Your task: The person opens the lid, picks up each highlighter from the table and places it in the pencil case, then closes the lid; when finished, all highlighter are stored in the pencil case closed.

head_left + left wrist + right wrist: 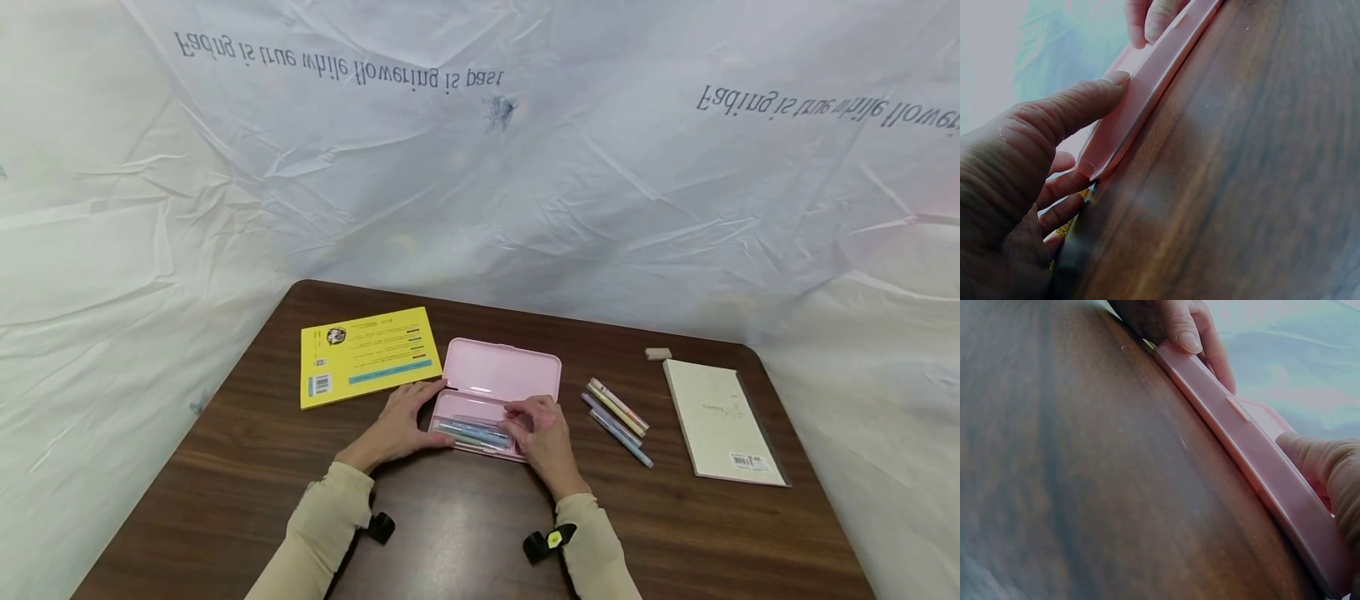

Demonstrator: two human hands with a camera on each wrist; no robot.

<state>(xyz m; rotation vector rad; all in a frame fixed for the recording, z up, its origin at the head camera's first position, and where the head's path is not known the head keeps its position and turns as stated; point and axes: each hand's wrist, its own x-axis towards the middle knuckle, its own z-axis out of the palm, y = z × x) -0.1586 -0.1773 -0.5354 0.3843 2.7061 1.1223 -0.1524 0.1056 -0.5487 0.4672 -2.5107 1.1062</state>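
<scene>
A pink pencil case (pixel 504 369) lies on the table with its lid swung back, and several pens (pixel 474 434) lie in its lower tray. My left hand (pixel 402 421) holds the case at its left end, the thumb on the front wall and the fingers around the side. In the left wrist view the thumb (pixel 1094 103) presses near the front rim. My right hand (pixel 542 435) reaches over the tray's right end, its curled fingertips pinching the end of a pale purple pen (pixel 474 419). The right thumb (pixel 1310 453) dips inside the rim in the right wrist view.
Several loose pens and markers (pixel 618 421) lie right of the case. Farther right are a cream notebook (pixel 716 417) and a small eraser (pixel 657 354). A yellow book (pixel 375 350) lies at the left. White sheeting (pixel 480 208) hangs behind the brown table (pixel 442 533).
</scene>
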